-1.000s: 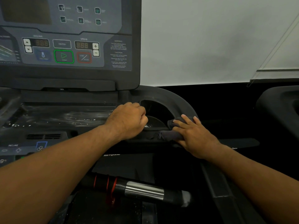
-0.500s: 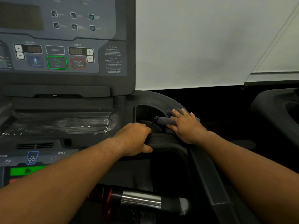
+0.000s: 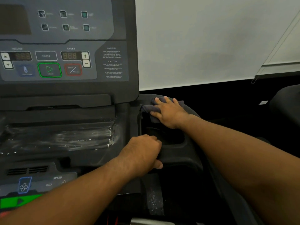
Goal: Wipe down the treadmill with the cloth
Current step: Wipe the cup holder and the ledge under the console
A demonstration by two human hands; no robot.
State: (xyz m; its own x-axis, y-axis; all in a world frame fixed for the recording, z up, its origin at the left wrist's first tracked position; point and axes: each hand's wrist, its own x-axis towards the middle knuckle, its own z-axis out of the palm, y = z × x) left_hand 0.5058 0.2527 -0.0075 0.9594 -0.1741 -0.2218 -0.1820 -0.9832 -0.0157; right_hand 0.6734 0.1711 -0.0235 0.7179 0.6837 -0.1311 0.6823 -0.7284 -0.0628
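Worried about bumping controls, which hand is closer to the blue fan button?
Left. The left hand grips the cup holder rim, right of and above the fan button; the right hand presses the cloth on the curved rail, farther up and right.

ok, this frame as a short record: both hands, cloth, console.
right hand: flat, pressing down on the cloth
cloth: dark grey, on the cup holder rear rim, right of the console
left hand: curled round the front bar of the cup holder
console: speed readout shows 888, no hand on it
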